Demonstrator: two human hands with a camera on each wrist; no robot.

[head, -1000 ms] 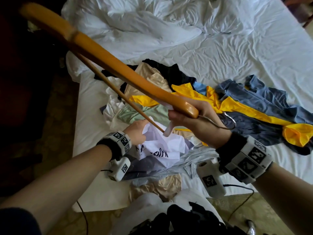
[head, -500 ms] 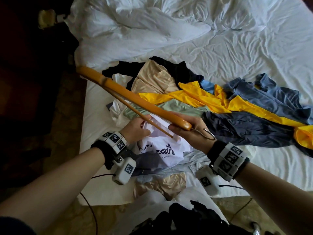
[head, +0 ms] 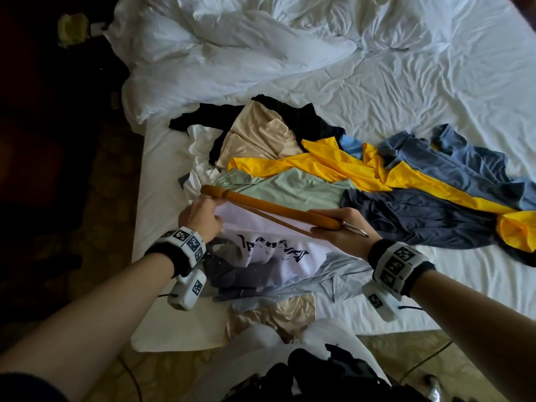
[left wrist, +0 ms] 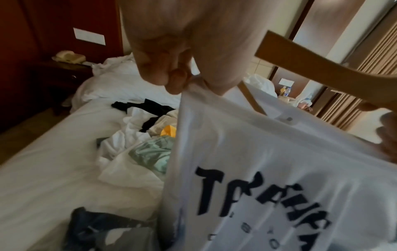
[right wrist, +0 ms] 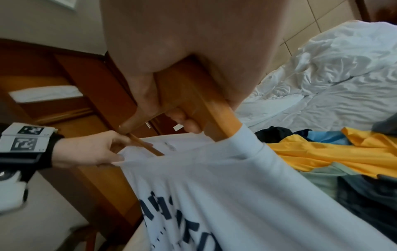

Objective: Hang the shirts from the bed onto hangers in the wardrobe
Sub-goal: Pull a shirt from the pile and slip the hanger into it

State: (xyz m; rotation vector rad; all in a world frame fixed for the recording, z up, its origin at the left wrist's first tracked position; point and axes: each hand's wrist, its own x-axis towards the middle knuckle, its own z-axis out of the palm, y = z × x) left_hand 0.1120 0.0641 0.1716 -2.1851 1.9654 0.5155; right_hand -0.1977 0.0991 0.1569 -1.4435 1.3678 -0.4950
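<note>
A wooden hanger [head: 269, 208] lies across a white T-shirt with dark lettering [head: 269, 250] at the near edge of the bed. My right hand [head: 338, 224] grips the hanger at its middle, by the metal hook [head: 355, 231]. In the right wrist view the hanger [right wrist: 193, 105] has one arm going into the white shirt's neck opening [right wrist: 236, 152]. My left hand [head: 200, 217] pinches the shirt's edge near the hanger's far tip; the left wrist view shows that pinch on the white shirt [left wrist: 257, 169] under the hanger [left wrist: 322, 71].
A pile of shirts lies on the white bed sheet [head: 377, 111]: beige [head: 258, 137], yellow [head: 362, 169], mint green [head: 290, 187], blue [head: 464, 163], navy [head: 420, 219], black [head: 298, 117]. A crumpled duvet [head: 232, 47] lies beyond. Dark floor and a nightstand [left wrist: 60, 71] stand to the left.
The hanger has come down from high at the upper left to lie low across the white shirt. My left hand has shifted up to the shirt's edge by the hanger's tip.
</note>
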